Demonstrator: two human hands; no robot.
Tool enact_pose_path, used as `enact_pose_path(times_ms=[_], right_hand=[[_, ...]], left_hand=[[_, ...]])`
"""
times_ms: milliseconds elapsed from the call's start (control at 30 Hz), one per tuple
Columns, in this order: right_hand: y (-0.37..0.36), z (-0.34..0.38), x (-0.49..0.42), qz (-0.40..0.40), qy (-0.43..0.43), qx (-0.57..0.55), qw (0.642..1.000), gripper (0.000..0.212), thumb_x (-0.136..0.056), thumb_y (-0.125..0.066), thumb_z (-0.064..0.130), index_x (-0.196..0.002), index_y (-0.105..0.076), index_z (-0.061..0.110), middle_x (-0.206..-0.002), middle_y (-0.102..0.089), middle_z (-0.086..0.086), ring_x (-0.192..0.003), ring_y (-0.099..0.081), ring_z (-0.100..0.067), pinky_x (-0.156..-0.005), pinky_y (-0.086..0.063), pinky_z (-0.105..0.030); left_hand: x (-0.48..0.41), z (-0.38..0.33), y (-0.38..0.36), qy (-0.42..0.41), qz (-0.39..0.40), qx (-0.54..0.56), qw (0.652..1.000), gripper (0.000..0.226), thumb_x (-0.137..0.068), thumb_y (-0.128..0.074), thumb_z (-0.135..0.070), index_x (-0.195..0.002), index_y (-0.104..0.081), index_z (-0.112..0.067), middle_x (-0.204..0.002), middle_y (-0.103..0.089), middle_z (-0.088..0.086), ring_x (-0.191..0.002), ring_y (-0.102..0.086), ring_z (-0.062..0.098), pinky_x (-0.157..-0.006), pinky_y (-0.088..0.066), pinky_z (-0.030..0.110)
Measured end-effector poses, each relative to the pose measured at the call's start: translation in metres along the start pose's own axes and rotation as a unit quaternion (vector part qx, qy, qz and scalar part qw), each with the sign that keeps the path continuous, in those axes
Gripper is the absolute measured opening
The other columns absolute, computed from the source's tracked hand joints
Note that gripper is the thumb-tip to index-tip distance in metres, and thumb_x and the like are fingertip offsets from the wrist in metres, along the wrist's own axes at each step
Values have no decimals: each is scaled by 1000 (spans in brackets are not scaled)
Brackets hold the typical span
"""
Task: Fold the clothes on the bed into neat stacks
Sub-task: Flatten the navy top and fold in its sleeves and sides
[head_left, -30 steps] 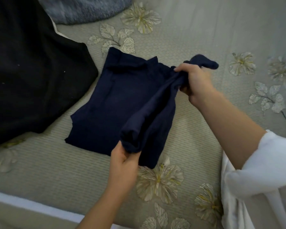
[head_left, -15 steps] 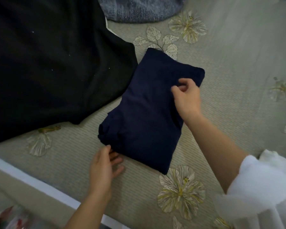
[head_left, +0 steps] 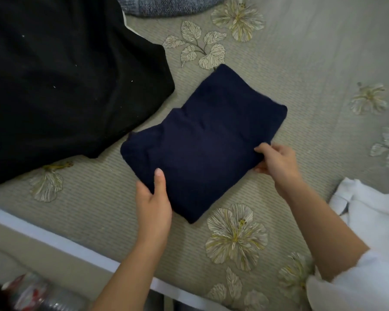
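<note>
Navy garment: folded into a thick, soft-cornered rectangle. It lies skewed in the middle of the bed sheet, one short end toward the far flowers. The cloth is matte with a fine knit, and shallow creases cross its top layer.

Your left hand holds the near-left edge. The thumb lies straight and flat on top. The fingers are tucked under the fold, so you cannot tell how they spread.

Your right hand pinches the right-hand edge, thumb on the upper face and curled fingers below. Only their tips show beneath the cloth.

The bed sheet is grey-green with a fine ribbed weave, printed with pale veined leaves and ruffled cream blossoms.

Black garment: large and unfolded, spread over the sheet's left side. It is dull and speckled with lint, and its lower edge lies just beside the navy garment's far-left corner.

Blue-grey knit: a nubbly, mottled bundle at the top edge, well apart from the navy garment.

White sleeve: soft and bunched above your right elbow.

White band: smooth trim along the near bed edge.
</note>
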State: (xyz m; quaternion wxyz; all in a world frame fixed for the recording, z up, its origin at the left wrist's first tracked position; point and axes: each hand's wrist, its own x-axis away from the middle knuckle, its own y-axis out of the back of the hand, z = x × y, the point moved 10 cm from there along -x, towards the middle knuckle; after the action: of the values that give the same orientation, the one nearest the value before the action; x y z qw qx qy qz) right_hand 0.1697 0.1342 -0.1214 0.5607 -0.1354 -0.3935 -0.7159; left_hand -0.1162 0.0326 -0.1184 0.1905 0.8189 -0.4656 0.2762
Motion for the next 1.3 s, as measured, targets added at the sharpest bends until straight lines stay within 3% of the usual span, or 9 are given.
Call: enact_pose_path(times_ms=[167, 367, 467, 567, 700, 800, 1067, 1167, 1300], right_hand=[[19, -94, 77, 87, -137, 140, 977, 27, -94, -48, 11, -73, -58, -3, -56, -66, -16, -46, -62, -23, -51, -49, -32], [5, -54, 107, -58, 143, 202, 967, 21, -98, -44, 23, -92, -61, 13, -90, -66, 3, -82, -60, -14, -75, -46, -33], [-64, -20, 114, -23, 331, 292, 897, 42, -99, -36, 29, -135, -49, 11, -142, -48, -2, -135, -38, -15, -112, -26, -26], [-112, -24, 93, 35, 395, 443, 804, 53, -101, -30, 37, -151, -24, 20, -159, -20, -1, -148, -11, -20, -119, -10, -41], [-76, -38, 34, 6, 334, 539, 773, 60, -100, -15, 51, -152, 3, 28, -161, 1, 10, -148, 8, -14, -118, 6, -45], [-25, -49, 6, -28, 220, 523, 823, 55, -102, -14, 48, -151, 4, 35, -161, 7, 9, -148, 10, -17, -117, 4, -49], [40, -39, -11, -74, 62, 101, 990, 83, -75, -75, 36, -143, -32, 16, -141, -39, -6, -124, -45, -20, -104, -41, -41], [30, -47, -7, -19, -31, 96, 995, 57, -68, -78, 25, -116, -52, 9, -115, -60, -7, -98, -60, -21, -78, -52, -36], [33, -42, 15, 32, -89, 64, 993, 29, -70, -75, 12, -95, -68, -1, -93, -71, -16, -86, -68, -32, -80, -57, -47]], left_hand=[[1, 0, 32, 0, -14, -121, 993, 28, -96, -46, -42, -120, -48, -27, -108, -58, -12, -105, -57, 12, -83, -45, 30], [15, -5, 41, -182, -69, -404, 894, 60, -97, -42, -37, -148, -17, -19, -154, -14, 13, -140, -20, 31, -114, -19, 47], [28, 1, -6, -282, 13, -513, 810, 61, -97, -32, -40, -152, -12, -20, -160, 1, 7, -147, 5, 21, -117, 8, 37], [11, 25, -10, -260, 19, -586, 767, 63, -98, -21, -46, -152, -3, -20, -160, 10, 5, -146, 14, 18, -118, 7, 44], [-18, 40, 15, -177, 0, -589, 789, 66, -96, -14, -55, -152, 3, -25, -159, 14, 10, -146, 15, 26, -117, -2, 50], [-16, 36, 10, -183, 17, -573, 798, 64, -98, -18, -54, -153, 0, -25, -159, 13, 11, -146, 12, 30, -117, -6, 49], [-10, 21, 57, -70, -67, -261, 961, 70, -91, -59, -19, -149, -21, -23, -151, -18, 7, -127, -35, 16, -106, -33, 35], [-7, 41, 72, 89, -64, -138, 984, 57, -90, -59, -19, -142, -35, -15, -136, -47, 6, -118, -50, 20, -101, -42, 39], [0, 34, 57, 172, 53, -139, 974, 17, -86, -58, -13, -103, -62, -16, -111, -67, 4, -100, -62, 21, -80, -50, 34]])
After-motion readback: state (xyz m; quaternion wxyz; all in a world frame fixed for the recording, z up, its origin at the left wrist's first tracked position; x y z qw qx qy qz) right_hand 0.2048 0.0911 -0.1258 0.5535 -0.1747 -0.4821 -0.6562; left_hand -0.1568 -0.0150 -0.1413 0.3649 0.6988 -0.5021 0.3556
